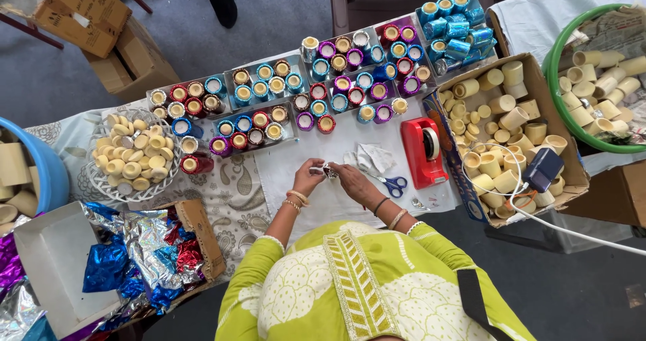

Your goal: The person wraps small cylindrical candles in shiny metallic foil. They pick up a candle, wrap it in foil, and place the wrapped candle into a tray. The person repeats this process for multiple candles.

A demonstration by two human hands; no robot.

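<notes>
Grip: both hands are closed on one small foil-wrapped cup point(330, 171), the left hand point(309, 177) pinching it from the left and the right hand point(351, 179) from the right, fingertips meeting over it.
Cup's place: held just above the white sheet point(296, 173) near the front edge of the table point(229, 199), directly ahead of the person's chest.
Head view, close by: blue-handled scissors point(389, 181) lie just right of the right hand, with a red tape dispenser point(424, 151) beyond them.
Head view, back edge: trays of finished cups point(336, 78) in purple, blue and red foil stand in rows.
Head view, right: a cardboard box of bare cream cups point(501, 132) sits at the table's right end.
Head view, left: a white basket of small wax pieces point(134, 159) and loose foil sheets point(145, 253) lie at the front left corner.
Risk: the foil looks thin, so a hard pinch could probably tear or crease it.
Risk: the cup is held only by fingertips; a slip could drop it onto the scissors or off the front edge.
</notes>
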